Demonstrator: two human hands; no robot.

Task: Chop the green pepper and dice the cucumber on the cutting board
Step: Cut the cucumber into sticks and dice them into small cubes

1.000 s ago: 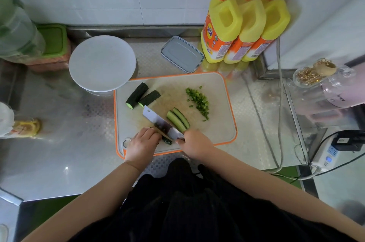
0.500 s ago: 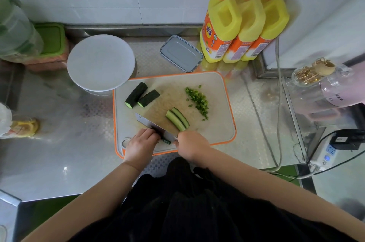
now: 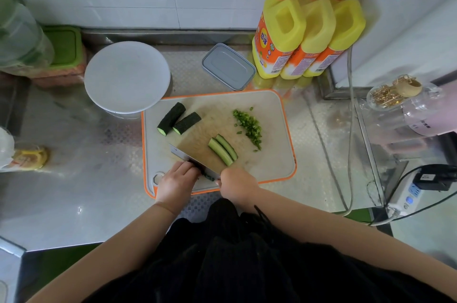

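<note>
Two bare hands work at the near edge of an orange-rimmed cutting board [image 3: 277, 114] that lies on a steel desk [image 3: 74, 191]. The left hand [image 3: 176, 182] sits with its fingers [image 3: 189, 166] curled down over a short piece of cucumber [image 3: 208, 176], of which only a dark green sliver shows between the two hands. The right hand [image 3: 237, 185] is wrapped around the handle of a broad knife [image 3: 195, 151], whose blade runs from that hand away toward the upper left and lies flat against the left knuckles. The cucumber piece sits just right of the left fingertips and directly under the blade, so the knife crosses it close to the hand; its long axis is hidden, so I cannot tell which way it runs. The next cut, by my judgement, depends on keeping the left fingertips tucked back from the edge. Further up the board, two cucumber strips [image 3: 222, 150] lie side by side, slanting from upper left to lower right, close to the blade's far side. Two uncut cucumber chunks [image 3: 179, 121] rest near the board's upper left corner. A small heap of chopped green pepper [image 3: 249, 127] lies toward the right, so the pepper looks finished and the cucumber only partly done.
</note>
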